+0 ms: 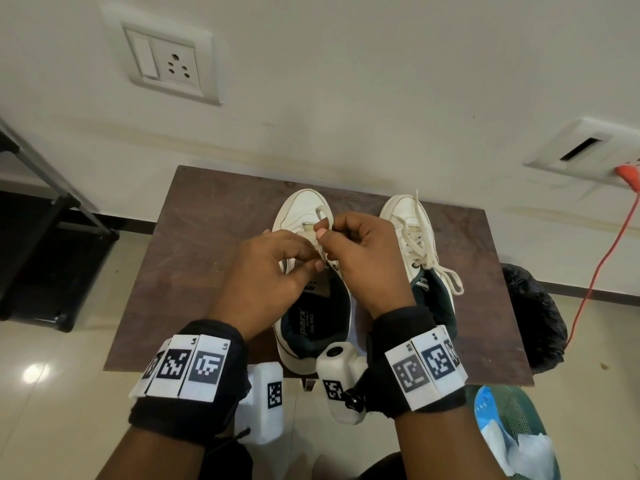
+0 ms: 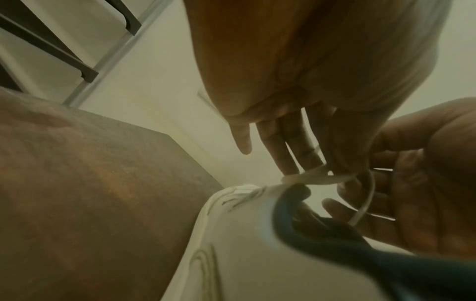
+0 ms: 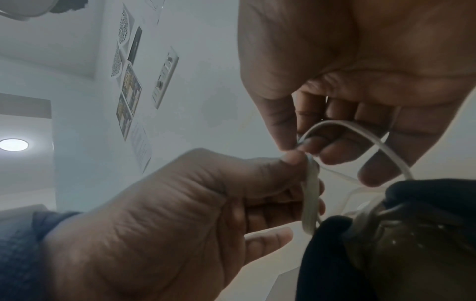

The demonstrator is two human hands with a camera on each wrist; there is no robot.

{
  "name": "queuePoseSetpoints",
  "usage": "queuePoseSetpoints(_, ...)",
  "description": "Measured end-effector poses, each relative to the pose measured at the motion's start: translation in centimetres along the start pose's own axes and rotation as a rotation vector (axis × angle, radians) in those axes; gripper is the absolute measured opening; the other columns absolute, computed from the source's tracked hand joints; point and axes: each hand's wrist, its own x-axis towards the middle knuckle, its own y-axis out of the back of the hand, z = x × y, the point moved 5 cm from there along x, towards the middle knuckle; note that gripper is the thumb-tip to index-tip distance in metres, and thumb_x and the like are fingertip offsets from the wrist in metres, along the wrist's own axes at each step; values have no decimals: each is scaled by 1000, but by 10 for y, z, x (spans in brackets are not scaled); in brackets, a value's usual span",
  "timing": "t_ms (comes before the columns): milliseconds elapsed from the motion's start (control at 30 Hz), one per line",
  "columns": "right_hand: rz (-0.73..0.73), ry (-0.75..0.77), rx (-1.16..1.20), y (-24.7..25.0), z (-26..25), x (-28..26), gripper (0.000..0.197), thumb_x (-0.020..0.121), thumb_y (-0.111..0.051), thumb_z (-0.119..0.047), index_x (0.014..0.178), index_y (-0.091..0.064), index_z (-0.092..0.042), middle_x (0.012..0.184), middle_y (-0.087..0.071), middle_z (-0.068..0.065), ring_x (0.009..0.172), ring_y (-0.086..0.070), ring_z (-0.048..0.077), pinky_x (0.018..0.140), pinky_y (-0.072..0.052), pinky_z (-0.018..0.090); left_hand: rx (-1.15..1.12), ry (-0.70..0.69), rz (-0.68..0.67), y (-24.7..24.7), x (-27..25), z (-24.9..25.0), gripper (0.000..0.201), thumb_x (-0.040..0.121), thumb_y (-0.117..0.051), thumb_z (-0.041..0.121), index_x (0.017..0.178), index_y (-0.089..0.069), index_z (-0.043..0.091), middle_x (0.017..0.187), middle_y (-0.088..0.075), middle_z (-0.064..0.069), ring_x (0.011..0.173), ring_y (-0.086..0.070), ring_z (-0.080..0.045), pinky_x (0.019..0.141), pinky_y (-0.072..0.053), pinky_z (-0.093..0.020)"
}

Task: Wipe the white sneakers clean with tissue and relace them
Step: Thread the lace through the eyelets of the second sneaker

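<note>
Two white sneakers with dark green lining stand toes away from me on a brown table [image 1: 214, 244]. Over the tongue of the left sneaker [image 1: 301, 206], both hands work a cream shoelace [image 1: 323, 216]. My left hand [image 1: 298, 258] pinches one strand, and the lace [image 3: 310, 193] wraps over its thumb in the right wrist view. My right hand [image 1: 341, 237] pinches a small loop [image 3: 360, 138] between thumb and fingers. The left wrist view shows the lace [image 2: 314, 177] stretched just above the sneaker's collar [image 2: 291, 203]. The right sneaker [image 1: 408, 220] is laced, with its ends hanging loose.
A black bag [image 1: 533, 317] sits off the table's right edge. A green basket [image 1: 519, 403] with white tissues stands on the floor at lower right. An orange cable [image 1: 602, 258] hangs from a wall box. A dark rack [image 1: 52, 237] stands on the left.
</note>
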Motion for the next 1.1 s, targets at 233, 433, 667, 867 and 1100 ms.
queuePoseSetpoints(233,-102,-41,34,-5,0,-2,9,82,-66,-4,84,-73,-8,78,-72,9,76,-69,23,75,-57,41,-134,101,58,-4,0,1,26,85,-67,12,92,-49,30,81,-61,1,78,-61,-13,71,-56,-40)
queuePoseSetpoints(433,-64,-1,82,-3,-2,-1,4,79,-70,-3,82,-72,-4,77,-72,10,74,-69,27,76,-58,45,-125,106,80,-7,1,2,30,95,-49,14,114,-48,36,70,-61,6,63,-59,-16,60,-54,-43)
queuePoseSetpoints(667,-38,-36,85,-5,1,1,11,77,-59,-16,71,-56,-7,65,-53,20,61,-49,23,60,-45,43,-59,51,161,-7,3,-3,43,95,-53,10,132,-51,32,131,-54,2,123,-50,-10,100,-47,-33)
queuePoseSetpoints(867,-47,-72,89,-6,2,2,19,75,-57,-19,76,-54,-1,60,-49,5,58,-44,19,58,-38,35,256,-136,173,-4,0,12,58,85,-45,7,139,-43,27,154,-33,8,149,-4,-20,116,-23,-36)
queuePoseSetpoints(1100,-10,-72,67,-3,1,0,21,84,-60,-22,73,-56,-4,56,-51,-3,55,-46,11,58,-41,33,628,-202,186,-3,-2,19,55,80,-53,15,135,-51,22,156,-31,-3,147,2,-41,115,-9,-63)
